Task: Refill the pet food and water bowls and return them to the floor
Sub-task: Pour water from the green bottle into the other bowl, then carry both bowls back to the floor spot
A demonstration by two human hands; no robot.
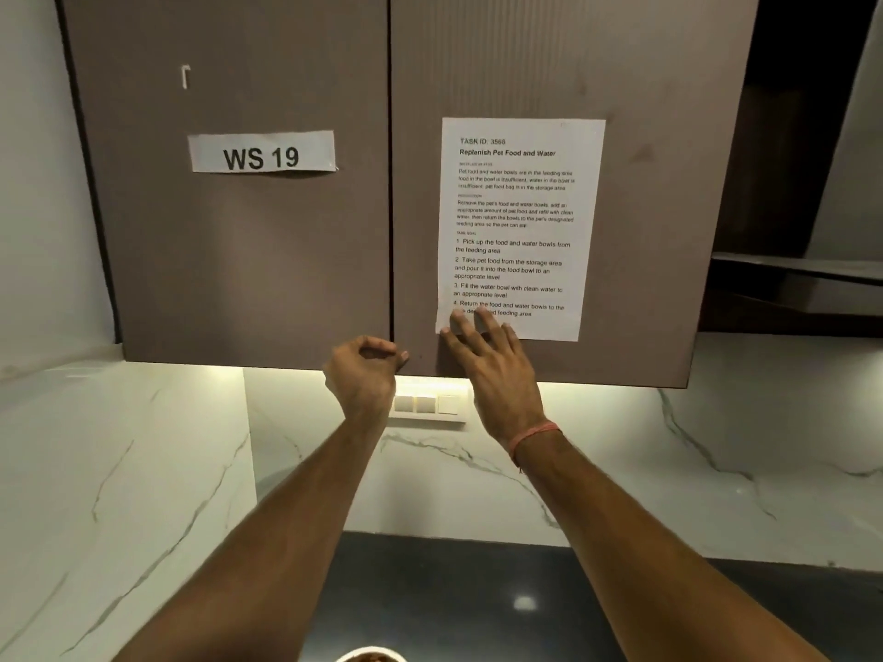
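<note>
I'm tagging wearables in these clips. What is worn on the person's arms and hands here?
Both forearms are bare, with no sleeves in view and no gloves. The right hand has a thin orange-red thread band round its wrist. The left hand and its wrist carry nothing: no watch, band or ring that shows.

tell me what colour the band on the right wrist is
Orange-red wrist band, seen in the head view.
</note>
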